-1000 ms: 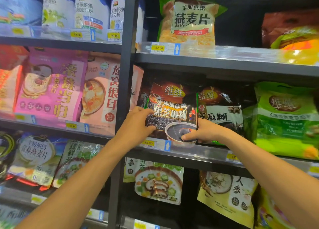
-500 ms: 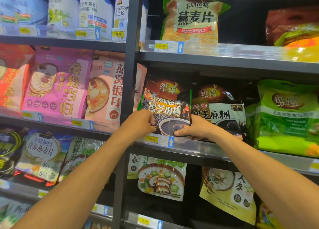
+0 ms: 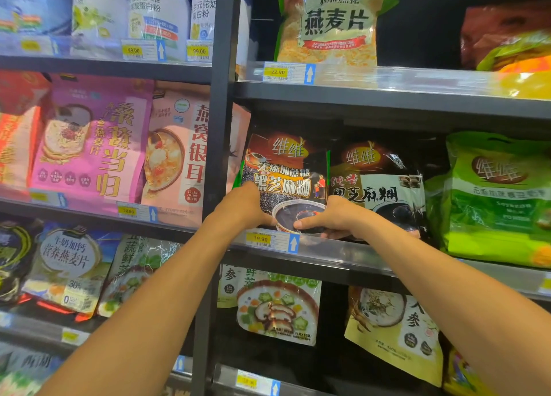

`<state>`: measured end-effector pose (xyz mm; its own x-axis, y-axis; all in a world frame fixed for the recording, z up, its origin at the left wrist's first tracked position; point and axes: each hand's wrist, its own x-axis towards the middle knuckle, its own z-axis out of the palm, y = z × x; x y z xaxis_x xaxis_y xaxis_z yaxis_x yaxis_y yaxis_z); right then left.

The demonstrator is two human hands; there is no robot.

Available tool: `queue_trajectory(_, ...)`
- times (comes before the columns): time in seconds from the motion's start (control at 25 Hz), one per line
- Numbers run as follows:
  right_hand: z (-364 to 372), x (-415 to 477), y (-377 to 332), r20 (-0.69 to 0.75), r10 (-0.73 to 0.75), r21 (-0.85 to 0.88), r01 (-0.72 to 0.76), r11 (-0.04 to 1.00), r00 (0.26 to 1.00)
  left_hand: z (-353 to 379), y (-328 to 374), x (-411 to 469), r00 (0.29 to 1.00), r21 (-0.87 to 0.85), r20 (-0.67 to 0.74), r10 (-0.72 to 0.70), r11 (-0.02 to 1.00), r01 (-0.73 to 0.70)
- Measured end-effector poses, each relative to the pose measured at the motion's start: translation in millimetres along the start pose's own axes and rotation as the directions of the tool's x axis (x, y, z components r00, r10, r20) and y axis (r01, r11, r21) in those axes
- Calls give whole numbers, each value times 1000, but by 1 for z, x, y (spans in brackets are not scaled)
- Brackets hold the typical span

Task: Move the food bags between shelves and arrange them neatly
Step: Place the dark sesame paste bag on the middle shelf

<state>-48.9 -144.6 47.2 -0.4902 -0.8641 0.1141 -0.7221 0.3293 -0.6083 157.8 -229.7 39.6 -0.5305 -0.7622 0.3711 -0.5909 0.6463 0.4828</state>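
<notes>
Gripping tighter now: your left hand has slid down to the lower left corner of the black sesame bag, and your right hand now pinches the lower right corner. The bag stands upright at the left end of the middle shelf, beside the post. You look ready to lift or square it.

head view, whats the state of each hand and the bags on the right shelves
black sesame bag, upright, held by both hands
left hand, grips its lower left edge
right hand, grips its lower right corner
second sesame bag, upright, to its right
green bag, upright, untouched
oat bag, upright, shelf above
</notes>
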Motion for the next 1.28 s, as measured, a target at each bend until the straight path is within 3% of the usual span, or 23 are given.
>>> queue_trajectory(0.32,1,17,-2,0,-7,41,7,999,1000,12,7,17,997,3,-63,-53,999,53)
queue_trajectory(0.64,4,18,-1,-40,-26,-145,20,989,999,8,0,12,999,-13,-40,-7,1000,7)
queue_trajectory(0.96,0,-8,-2,-8,15,115,-14,993,1000,2,-2,-3,996,7,-58,67,998,-67)
queue_trajectory(1.12,-6,-25,3,-143,-82,-107,67,992,986,-2,-2,-15,989,31,-117,95,995,-92)
queue_trajectory(1.28,-14,-50,13,-310,-246,-297,152,943,918,2,-1,-36,941,145,-263,211,973,-177)
